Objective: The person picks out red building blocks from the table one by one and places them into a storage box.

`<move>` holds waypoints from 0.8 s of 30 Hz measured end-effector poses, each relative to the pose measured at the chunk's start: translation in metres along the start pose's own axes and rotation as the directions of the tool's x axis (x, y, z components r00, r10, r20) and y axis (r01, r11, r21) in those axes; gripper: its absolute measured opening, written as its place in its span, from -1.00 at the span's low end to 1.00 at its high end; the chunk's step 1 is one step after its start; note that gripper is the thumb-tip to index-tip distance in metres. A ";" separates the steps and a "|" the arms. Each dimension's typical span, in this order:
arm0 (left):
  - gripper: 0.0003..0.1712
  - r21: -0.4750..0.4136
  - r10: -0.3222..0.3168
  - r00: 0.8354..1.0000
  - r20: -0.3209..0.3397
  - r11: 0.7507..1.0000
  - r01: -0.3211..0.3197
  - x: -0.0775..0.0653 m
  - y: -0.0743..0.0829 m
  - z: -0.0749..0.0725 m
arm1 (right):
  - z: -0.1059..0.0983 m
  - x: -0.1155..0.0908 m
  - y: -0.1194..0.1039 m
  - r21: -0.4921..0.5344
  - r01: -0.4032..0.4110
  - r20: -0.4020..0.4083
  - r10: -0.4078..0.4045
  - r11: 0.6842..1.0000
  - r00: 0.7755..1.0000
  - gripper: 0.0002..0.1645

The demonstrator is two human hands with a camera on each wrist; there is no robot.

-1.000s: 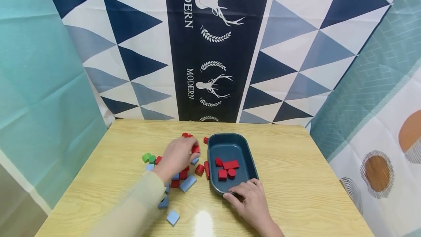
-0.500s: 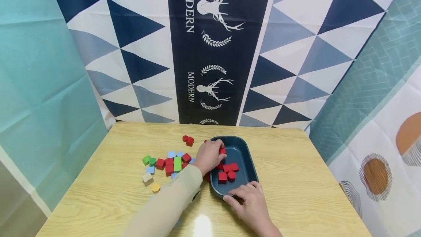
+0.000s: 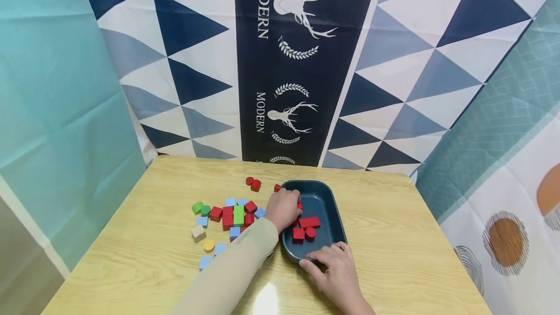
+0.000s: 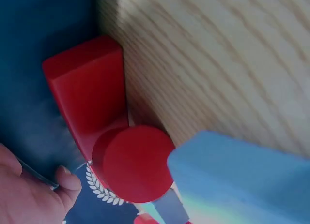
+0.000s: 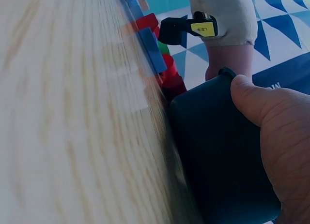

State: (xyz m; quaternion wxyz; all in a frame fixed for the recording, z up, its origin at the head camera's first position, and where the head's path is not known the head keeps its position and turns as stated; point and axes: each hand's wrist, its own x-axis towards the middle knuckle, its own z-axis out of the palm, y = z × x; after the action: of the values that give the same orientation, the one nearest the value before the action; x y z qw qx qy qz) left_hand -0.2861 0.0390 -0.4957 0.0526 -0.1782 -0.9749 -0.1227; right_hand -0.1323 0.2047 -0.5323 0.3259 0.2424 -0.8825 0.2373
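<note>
Blocks [image 3: 238, 216] left of the tray [image 3: 322, 208]

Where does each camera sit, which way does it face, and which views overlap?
Head: on the head, facing forward and down at the tray, blocks and table; left hand, right hand and left sleeve show.
Left wrist: on that wrist, close to a red cylinder and long red block beside the tray; part of the left hand shows.
Right wrist: on that wrist, looking along the table and the tray's outside; the right hand shows large, the left sleeve beyond.
Shared: head and right wrist both show the tray, right hand and left sleeve.
</note>
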 end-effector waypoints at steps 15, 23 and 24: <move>-0.63 0.008 -0.002 1.000 -0.011 1.000 0.002 0.001 0.001 0.006 | 0.000 -0.001 0.001 -0.002 -0.006 0.000 0.006 1.000 1.000 -0.79; -0.64 -0.016 -0.001 1.000 -0.021 1.000 0.001 0.001 -0.001 0.004 | -0.001 0.001 0.000 0.004 -0.013 0.003 0.013 1.000 1.000 -0.79; -0.65 -0.026 -0.004 1.000 -0.021 1.000 0.003 0.001 -0.001 0.003 | -0.001 0.001 0.000 0.004 -0.011 0.002 0.011 1.000 1.000 -0.79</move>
State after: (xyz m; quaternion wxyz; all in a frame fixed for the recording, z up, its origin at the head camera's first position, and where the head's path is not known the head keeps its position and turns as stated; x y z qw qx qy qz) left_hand -0.2871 0.0391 -0.4990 0.0602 -0.1759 -0.9729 -0.1371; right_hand -0.1327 0.2051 -0.5315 0.3234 0.2384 -0.8836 0.2404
